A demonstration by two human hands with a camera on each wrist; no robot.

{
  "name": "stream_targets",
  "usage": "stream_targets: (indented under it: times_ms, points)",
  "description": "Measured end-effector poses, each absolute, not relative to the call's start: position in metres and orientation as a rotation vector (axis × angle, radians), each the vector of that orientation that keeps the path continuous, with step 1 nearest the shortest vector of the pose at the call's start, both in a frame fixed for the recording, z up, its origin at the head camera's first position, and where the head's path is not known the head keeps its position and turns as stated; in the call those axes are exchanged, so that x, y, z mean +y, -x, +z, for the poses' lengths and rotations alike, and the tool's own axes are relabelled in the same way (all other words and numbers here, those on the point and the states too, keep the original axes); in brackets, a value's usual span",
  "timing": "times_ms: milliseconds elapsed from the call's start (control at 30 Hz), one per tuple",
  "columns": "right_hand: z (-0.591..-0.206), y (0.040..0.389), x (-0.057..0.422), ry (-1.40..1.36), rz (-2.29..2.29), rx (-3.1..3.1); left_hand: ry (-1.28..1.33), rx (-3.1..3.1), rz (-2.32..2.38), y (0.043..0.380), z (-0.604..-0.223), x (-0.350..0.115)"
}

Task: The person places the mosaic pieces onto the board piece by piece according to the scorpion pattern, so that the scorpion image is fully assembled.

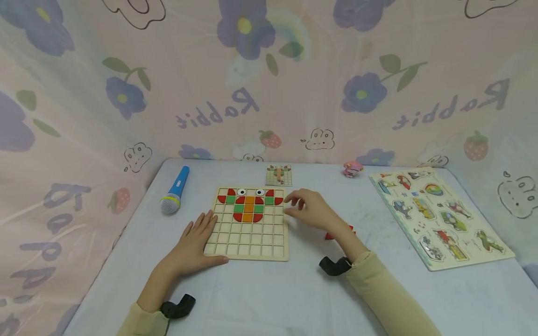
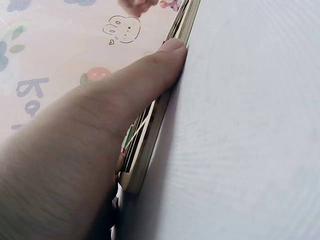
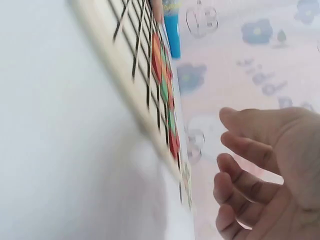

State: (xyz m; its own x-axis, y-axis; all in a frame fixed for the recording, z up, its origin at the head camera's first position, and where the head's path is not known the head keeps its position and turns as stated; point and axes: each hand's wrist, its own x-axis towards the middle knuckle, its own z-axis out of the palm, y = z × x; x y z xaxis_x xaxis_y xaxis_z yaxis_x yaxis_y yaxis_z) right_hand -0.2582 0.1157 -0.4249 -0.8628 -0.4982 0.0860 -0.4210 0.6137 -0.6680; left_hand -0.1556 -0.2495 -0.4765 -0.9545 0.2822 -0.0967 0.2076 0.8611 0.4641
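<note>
A wooden grid board (image 1: pixel 248 240) lies flat on the table, its upper cells filled with red, green and orange tiles (image 1: pixel 249 205) and two eye tiles (image 1: pixel 260 192). My left hand (image 1: pixel 191 247) rests on the board's left side, fingers spread at the edge and thumb along the near corner. In the left wrist view the thumb (image 2: pixel 172 47) touches the board's rim. Just off the upper right edge hovers my right hand (image 1: pixel 308 207), fingers loosely bent and apart. Nothing shows between those fingers in the right wrist view.
Behind the board lies a small pattern card (image 1: pixel 279 176). Red pieces (image 1: pixel 329 235) sit partly hidden under the right forearm. A blue toy microphone (image 1: pixel 176 191) lies left, a pink figurine (image 1: pixel 352 169) stands at the back, and a picture puzzle board (image 1: pixel 420 214) lies right.
</note>
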Motion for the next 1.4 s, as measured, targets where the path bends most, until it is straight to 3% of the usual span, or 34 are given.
stream_targets:
  times_ms: [267, 433, 967, 1400]
  points:
    - [-0.431, 0.252, 0.213, 0.604, -1.019, 2.799, -0.380, 2.886, 0.673, 0.157, -0.478, -0.249]
    - [-0.441, 0.241, 0.244, 0.596, -0.953, 2.771, -0.381, 2.888, 0.668, 0.156, -0.477, -0.249]
    - [-0.480, 0.228, 0.253, 0.681, -1.099, 2.944, -0.392, 2.887, 0.674, 0.155, -0.476, -0.250]
    - [-0.476, 0.228, 0.251, 0.693, -1.074, 2.943, -0.394, 2.885, 0.688, 0.154, -0.474, -0.249]
